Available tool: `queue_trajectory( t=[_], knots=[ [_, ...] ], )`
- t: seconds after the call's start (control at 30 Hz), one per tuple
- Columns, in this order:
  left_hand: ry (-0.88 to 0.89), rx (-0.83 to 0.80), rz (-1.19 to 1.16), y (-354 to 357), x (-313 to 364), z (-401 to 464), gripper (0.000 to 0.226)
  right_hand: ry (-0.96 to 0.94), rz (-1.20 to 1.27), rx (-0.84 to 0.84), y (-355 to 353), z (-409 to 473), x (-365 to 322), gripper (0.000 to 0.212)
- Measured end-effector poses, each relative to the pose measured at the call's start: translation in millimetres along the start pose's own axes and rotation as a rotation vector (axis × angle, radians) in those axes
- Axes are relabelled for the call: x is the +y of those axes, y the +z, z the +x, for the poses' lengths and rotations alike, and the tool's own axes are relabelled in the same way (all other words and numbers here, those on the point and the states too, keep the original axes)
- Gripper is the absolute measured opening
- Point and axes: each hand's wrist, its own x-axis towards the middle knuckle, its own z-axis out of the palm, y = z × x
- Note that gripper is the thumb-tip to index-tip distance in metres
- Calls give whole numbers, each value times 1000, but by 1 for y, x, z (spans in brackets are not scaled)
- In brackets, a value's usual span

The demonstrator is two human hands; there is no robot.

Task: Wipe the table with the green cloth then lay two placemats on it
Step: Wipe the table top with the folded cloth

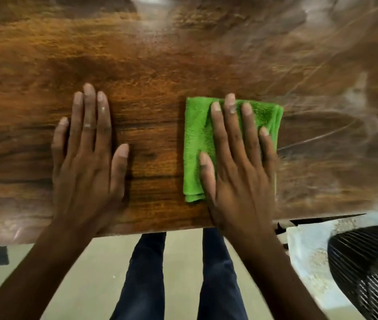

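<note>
**One head view, looking down**

A single camera sits on the person's head, facing forward and steeply down over the near edge of the table. It is close: both hands and the cloth fill the middle of the picture. Below the edge it sees the person's own legs and the floor (the wide lens bends the table's edge and blurs the corners).

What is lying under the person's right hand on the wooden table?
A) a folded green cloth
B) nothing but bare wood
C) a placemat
A: the right hand presses flat on the folded green cloth, while the left hand rests on the bare wooden table.
</note>
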Motion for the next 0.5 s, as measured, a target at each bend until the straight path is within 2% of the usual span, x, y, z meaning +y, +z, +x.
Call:
queue_trajectory(
  t=[0.2,0.5],
  knots=[
    [-15,14,17,2,5,2,67,-56,87,-25,1,-28,21,69],
    [-10,56,25,1,10,2,66,-118,68,112,-6,85,13,67]
  ],
)
